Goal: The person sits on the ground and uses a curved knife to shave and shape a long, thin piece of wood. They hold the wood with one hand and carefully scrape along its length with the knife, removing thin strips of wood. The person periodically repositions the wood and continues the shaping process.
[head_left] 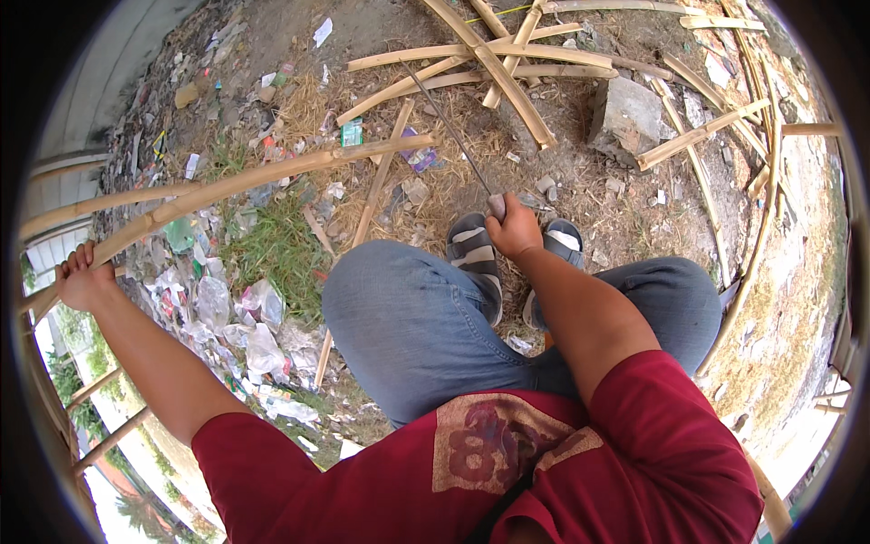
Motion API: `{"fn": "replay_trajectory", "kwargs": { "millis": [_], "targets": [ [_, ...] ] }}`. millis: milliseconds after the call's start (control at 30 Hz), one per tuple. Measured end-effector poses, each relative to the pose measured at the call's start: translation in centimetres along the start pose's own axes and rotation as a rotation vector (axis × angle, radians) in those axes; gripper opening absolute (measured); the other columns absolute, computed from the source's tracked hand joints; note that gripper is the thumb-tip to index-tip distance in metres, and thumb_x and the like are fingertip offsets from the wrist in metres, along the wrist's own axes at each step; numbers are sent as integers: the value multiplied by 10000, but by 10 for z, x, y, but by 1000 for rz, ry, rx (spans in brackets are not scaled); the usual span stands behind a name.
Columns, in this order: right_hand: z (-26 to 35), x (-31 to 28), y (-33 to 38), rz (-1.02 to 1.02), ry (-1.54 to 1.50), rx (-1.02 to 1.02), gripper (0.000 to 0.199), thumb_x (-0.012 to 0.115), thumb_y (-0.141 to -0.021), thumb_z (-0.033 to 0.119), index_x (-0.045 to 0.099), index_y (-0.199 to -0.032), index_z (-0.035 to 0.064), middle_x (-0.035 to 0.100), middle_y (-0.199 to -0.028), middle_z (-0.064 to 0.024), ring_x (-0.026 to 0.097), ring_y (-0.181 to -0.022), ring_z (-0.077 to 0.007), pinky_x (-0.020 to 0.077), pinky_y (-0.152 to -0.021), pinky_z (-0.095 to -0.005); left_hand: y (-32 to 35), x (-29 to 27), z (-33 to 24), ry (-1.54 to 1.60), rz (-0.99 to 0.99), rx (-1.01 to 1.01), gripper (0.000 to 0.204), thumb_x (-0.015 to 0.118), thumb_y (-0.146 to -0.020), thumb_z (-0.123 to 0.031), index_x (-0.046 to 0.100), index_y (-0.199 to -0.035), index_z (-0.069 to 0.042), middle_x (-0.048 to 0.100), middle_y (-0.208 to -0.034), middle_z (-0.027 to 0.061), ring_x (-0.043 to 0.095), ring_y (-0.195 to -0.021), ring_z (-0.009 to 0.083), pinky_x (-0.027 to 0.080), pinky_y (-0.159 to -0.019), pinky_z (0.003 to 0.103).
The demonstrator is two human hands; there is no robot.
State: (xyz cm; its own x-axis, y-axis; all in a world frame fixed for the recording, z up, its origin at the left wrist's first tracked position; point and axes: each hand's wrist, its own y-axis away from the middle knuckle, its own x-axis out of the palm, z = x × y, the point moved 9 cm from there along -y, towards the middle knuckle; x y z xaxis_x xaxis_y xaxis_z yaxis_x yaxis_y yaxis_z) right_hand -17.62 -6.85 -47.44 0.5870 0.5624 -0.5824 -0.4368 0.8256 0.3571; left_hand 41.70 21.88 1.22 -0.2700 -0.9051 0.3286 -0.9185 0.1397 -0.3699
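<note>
My left hand (86, 276), out at the far left, has its fingers wrapped round a long bamboo pole (245, 181). The pale tan pole slants up to the right, its far end near the middle of the view. In front of my feet, my right hand (514, 227) closes on the short handle of a long-bladed knife (453, 131). Its thin dark blade points forward and left, past the pole's end, and the tip lies near a pile of split bamboo strips (507, 77). The blade looks narrow, perhaps seen edge-on; I cannot tell whether it touches the strips.
A rough concrete block (625, 118) stands right of the bamboo pile. More bamboo strips (702, 136) lie at the right, one long and curved. Plastic litter (263, 335) and grass (281, 254) cover ground at the left. My sandalled feet (476, 254) stand between my bent knees.
</note>
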Motion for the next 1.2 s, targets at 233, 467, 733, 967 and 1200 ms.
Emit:
{"fn": "replay_trajectory", "kwargs": {
  "millis": [233,467,733,967,1200],
  "targets": [
    [-51,32,-9,232,208,199,471,642,-794,272,600,-1151,-34,678,-1025,-302,642,-1015,-465,503,-901,-497,9,-26,16,21,-90,-30,266,424,-972,-219,304,-742,-159,222,-606,-7,225,-511,150,257,-473,314],
    [17,3,-8,147,12,104,482,626,-830,297,613,-1233,33,665,-1159,-276,626,-1126,-423,499,-975,-472,11,-40,16,31,-102,-41,264,432,-958,-205,302,-732,-161,223,-609,-6,226,-511,149,247,-468,310],
    [-25,33,-1,322,214,220,425,602,-837,260,620,-1175,2,672,-1144,-272,633,-1101,-438,503,-969,-472,27,-32,19,-14,-209,-26,281,434,-929,-168,273,-698,-169,199,-599,-13,214,-500,144,245,-464,307],
    [32,-1,-4,99,12,-2,372,655,-816,233,563,-1070,-23,669,-1001,-308,634,-940,-503,504,-847,-535,28,-43,15,-20,-195,-23,285,424,-928,-153,267,-690,-167,194,-602,-16,211,-498,145,246,-465,304],
    [-14,23,6,261,277,145,422,575,-934,296,515,-1230,2,676,-1079,-282,636,-1033,-471,509,-907,-523,27,-51,14,-24,-256,-11,285,433,-924,-166,268,-692,-162,214,-611,-13,224,-506,147,250,-464,305]
  ]
}}
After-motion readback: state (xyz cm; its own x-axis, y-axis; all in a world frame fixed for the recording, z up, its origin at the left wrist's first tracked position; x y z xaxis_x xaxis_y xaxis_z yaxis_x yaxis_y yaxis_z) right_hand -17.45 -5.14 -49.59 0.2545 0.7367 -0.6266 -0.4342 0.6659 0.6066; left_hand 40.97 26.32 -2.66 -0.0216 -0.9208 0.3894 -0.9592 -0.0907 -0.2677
